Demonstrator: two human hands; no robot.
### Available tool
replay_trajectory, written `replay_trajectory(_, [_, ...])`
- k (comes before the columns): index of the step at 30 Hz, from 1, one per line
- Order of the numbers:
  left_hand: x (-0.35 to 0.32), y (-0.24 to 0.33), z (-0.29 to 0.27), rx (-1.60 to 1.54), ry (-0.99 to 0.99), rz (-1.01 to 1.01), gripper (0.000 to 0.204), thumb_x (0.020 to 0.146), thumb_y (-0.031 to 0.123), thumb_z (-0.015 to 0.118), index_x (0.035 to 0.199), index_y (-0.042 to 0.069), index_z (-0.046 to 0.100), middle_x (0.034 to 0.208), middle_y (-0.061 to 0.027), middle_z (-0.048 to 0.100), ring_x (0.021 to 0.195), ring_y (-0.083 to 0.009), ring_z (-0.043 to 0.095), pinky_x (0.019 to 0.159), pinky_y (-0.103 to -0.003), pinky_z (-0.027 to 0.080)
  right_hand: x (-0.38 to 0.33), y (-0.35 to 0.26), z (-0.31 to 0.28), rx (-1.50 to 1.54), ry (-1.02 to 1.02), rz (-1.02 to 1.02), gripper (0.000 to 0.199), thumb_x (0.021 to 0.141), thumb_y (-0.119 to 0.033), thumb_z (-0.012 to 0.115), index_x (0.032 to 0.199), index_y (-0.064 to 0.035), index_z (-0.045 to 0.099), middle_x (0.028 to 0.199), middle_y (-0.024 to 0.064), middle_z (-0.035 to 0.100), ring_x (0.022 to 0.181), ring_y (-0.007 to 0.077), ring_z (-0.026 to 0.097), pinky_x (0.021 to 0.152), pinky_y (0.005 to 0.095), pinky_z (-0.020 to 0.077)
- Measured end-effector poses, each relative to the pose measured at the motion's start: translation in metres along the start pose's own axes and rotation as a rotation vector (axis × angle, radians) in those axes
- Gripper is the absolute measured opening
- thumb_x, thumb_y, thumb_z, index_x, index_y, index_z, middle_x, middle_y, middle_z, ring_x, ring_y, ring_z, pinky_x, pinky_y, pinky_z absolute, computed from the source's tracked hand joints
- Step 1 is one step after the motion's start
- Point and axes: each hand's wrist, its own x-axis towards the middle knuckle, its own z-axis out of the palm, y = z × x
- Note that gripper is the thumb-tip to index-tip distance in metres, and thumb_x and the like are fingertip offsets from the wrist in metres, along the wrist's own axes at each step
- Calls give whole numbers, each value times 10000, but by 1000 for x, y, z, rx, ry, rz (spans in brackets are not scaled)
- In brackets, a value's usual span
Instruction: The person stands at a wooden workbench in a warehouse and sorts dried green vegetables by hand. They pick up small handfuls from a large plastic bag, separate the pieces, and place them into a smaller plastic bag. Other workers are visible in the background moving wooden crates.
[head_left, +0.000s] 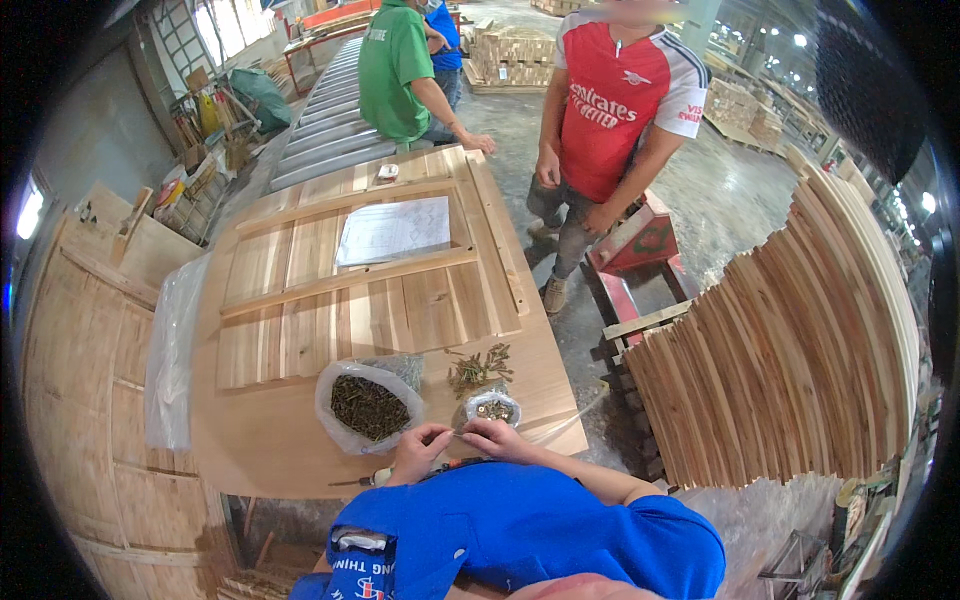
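My left hand and my right hand meet at the near edge of the table, fingertips pinched on a small thin piece between them. It looks like a screw or bolt but is too small to name. Just beyond my left hand stands an open clear bag full of dark screws. A smaller bag of shiny little metal fittings sits beyond my right hand, with a loose pile of brass-coloured screws behind it. Partly hidden by my left hand and body, a power driver lies with its bit pointing left.
A slatted wooden panel with battens and a paper drawing covers the far table. A person in red stands at the far right; one in green is by the roller conveyor. Stacked boards rise at right.
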Motion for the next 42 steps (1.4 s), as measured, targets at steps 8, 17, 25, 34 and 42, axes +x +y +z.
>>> replay_trajectory(8, [0,-4,-2,106,-22,37,154,793,161,655,830,13,638,686,-10,613,632,-67,528,564,-233,424,0,-6,2,62,23,-54,208,886,-197,531,976,-13,566,808,65,574,750,134,513,671,284,431])
replay_trajectory(17, [-4,11,4,184,-18,98,160,782,163,675,828,11,654,694,-44,633,636,-73,544,561,-232,427,-1,-12,-4,51,-102,7,302,858,-207,585,1092,-22,541,924,61,608,858,124,535,742,269,440])
replay_trajectory(25, [-5,6,-1,104,-75,36,130,787,115,671,866,12,663,760,-48,655,688,-78,574,600,-215,447,0,-1,2,250,-146,66,266,862,-181,573,1058,-2,563,951,43,601,876,98,527,774,262,430])
replay_trajectory(34, [-5,-6,-2,38,-99,178,122,799,102,652,887,18,664,772,-51,651,687,-88,584,604,-217,458,1,-7,0,544,-210,85,226,849,-144,562,1007,17,583,922,38,608,874,94,538,783,245,430])
replay_trajectory(42, [-7,19,2,-4,-84,146,114,808,94,638,877,4,655,711,-50,636,635,-77,574,571,-212,459,1,-15,-6,563,-187,119,198,857,-153,567,979,0,597,897,19,611,850,79,538,753,231,431])
